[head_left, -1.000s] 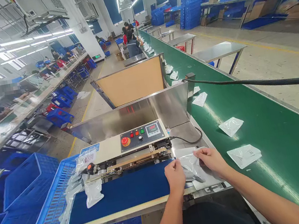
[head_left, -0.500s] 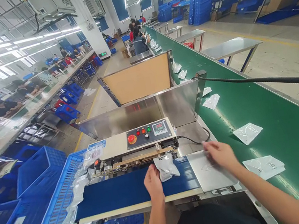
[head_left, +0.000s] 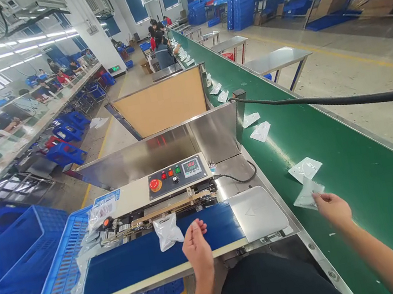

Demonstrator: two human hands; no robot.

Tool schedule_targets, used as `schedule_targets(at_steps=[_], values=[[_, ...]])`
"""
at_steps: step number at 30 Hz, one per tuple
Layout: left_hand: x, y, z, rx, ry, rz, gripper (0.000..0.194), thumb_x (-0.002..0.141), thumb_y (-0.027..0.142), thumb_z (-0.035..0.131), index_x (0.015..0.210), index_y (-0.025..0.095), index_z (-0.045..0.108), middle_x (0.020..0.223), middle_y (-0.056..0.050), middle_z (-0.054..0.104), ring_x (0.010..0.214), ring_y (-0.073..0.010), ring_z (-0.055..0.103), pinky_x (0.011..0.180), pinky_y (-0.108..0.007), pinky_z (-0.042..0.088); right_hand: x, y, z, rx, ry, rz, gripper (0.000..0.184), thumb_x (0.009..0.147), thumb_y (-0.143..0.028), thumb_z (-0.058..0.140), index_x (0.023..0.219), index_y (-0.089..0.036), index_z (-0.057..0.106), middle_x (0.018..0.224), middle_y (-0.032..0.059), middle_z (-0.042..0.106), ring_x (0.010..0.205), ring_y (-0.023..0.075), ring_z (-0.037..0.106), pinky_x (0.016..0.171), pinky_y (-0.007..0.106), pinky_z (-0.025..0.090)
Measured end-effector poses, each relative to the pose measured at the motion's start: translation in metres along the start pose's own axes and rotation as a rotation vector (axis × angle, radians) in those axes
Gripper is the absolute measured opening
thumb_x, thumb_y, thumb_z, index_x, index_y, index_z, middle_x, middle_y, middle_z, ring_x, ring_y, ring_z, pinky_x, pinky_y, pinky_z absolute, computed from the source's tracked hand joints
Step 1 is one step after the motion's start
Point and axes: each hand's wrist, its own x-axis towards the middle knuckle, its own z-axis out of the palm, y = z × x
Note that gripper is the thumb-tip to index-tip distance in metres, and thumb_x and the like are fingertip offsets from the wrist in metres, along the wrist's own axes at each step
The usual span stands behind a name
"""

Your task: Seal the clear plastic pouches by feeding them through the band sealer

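Observation:
My right hand (head_left: 332, 209) pinches the edge of a white pouch (head_left: 307, 194) over the green conveyor belt (head_left: 358, 159). Partly behind that pouch lies another white pouch (head_left: 306, 168). My left hand (head_left: 198, 250) hovers by the front of the blue belt (head_left: 126, 263) of a band sealer (head_left: 175, 177), fingers curled together around nothing visible. Left of this hand, and apart from it, a puffed white pouch (head_left: 168, 232) has its top edge at the sealer's band mechanism. A metal plate (head_left: 259, 213) extends the blue belt's right end.
A blue crate (head_left: 49, 284) holding several sealed pouches stands at the sealer's left end. Metal panels (head_left: 166, 147) rise behind the machine. A thick black cable (head_left: 325, 100) crosses above the green conveyor. Farther off, people sit along both lines.
My right hand has moved right, from the metal plate to a pouch on the green conveyor. The puffed pouch has travelled left along the sealer, away from my left hand, and the view has shifted.

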Motion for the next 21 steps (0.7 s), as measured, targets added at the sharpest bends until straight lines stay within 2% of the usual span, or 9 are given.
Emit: schedule_targets(at_steps=[2,6,7,9,11,14,15,18,21], values=[[-0.013,0.007,0.025,0.058,-0.184,0.068,0.052,0.097,0.063,0.069,0.107,0.014,0.083,0.103,-0.016,0.083,0.091,-0.0275,0.079,0.084,-0.041,0.066,-0.012,-0.021,-0.003,0.087,-0.002,-0.030,0.047,0.081,-0.067,0.059,0.083,-0.021,0.071,0.071,0.0156,0.073,0.065,0.0317,0.066,0.064,0.045,0.053],[-0.033,0.022,0.073,0.166,-0.496,0.290,0.039,0.102,0.052,0.067,0.118,0.020,0.083,0.122,-0.016,0.081,0.112,-0.0300,0.077,0.101,-0.042,0.061,-0.066,-0.081,-0.015,0.336,0.017,-0.363,0.052,0.088,-0.074,0.061,0.080,-0.023,0.065,0.113,0.0166,0.080,0.078,0.0233,0.068,0.077,0.037,0.055],[-0.035,0.026,0.083,0.165,-0.543,0.325,0.040,0.102,0.050,0.067,0.125,0.020,0.082,0.129,-0.016,0.080,0.117,-0.0305,0.075,0.104,-0.042,0.060,-0.083,-0.096,-0.017,0.376,-0.034,-0.446,0.052,0.089,-0.073,0.063,0.077,-0.023,0.064,0.118,0.0156,0.080,0.076,0.0210,0.067,0.076,0.036,0.055],[-0.036,0.034,0.099,0.150,-0.624,0.348,0.043,0.103,0.048,0.066,0.133,0.020,0.078,0.133,-0.015,0.078,0.118,-0.0302,0.074,0.104,-0.040,0.059,-0.114,-0.120,-0.017,0.438,-0.219,-0.578,0.050,0.091,-0.071,0.067,0.076,-0.023,0.065,0.108,0.0120,0.081,0.069,0.0186,0.064,0.072,0.033,0.055],[-0.035,0.039,0.107,0.161,-0.649,0.331,0.041,0.106,0.050,0.060,0.124,0.020,0.081,0.118,-0.012,0.082,0.104,-0.0274,0.075,0.094,-0.035,0.058,-0.139,-0.134,-0.013,0.533,-0.419,-0.631,0.046,0.091,-0.069,0.069,0.088,-0.024,0.072,0.092,0.0085,0.079,0.069,0.0198,0.066,0.070,0.032,0.056],[-0.032,0.039,0.105,0.212,-0.579,0.280,0.051,0.110,0.054,0.048,0.091,0.019,0.081,0.081,-0.006,0.076,0.075,-0.0208,0.064,0.072,-0.029,0.049,-0.156,-0.144,-0.006,0.696,-0.617,-0.500,0.056,0.095,-0.071,0.064,0.123,-0.022,0.072,0.086,0.0061,0.078,0.078,0.0234,0.072,0.074,0.033,0.059],[-0.031,0.037,0.102,0.221,-0.562,0.262,0.055,0.110,0.056,0.047,0.084,0.019,0.078,0.075,-0.005,0.072,0.071,-0.0193,0.060,0.068,-0.028,0.045,-0.157,-0.145,-0.004,0.711,-0.656,-0.447,0.059,0.095,-0.072,0.063,0.125,-0.022,0.072,0.084,0.0058,0.077,0.077,0.0236,0.072,0.072,0.033,0.058],[-0.023,0.022,0.094,0.202,-0.592,0.161,0.054,0.103,0.062,0.056,0.076,0.019,0.074,0.070,-0.003,0.066,0.068,-0.0178,0.054,0.065,-0.027,0.041,-0.145,-0.146,0.007,0.600,-0.714,-0.415,0.055,0.089,-0.076,0.068,0.092,-0.022,0.077,0.068,0.0031,0.068,0.064,0.0203,0.062,0.059,0.031,0.050],[-0.009,0.003,0.093,0.120,-0.548,-0.122,0.054,0.086,0.069,0.074,0.069,0.017,0.071,0.061,-0.001,0.059,0.060,-0.0156,0.050,0.058,-0.026,0.038,-0.123,-0.149,0.025,0.538,-0.703,-0.324,0.055,0.079,-0.075,0.073,0.067,-0.022,0.067,0.057,0.0007,0.060,0.055,0.0167,0.053,0.052,0.029,0.043]])
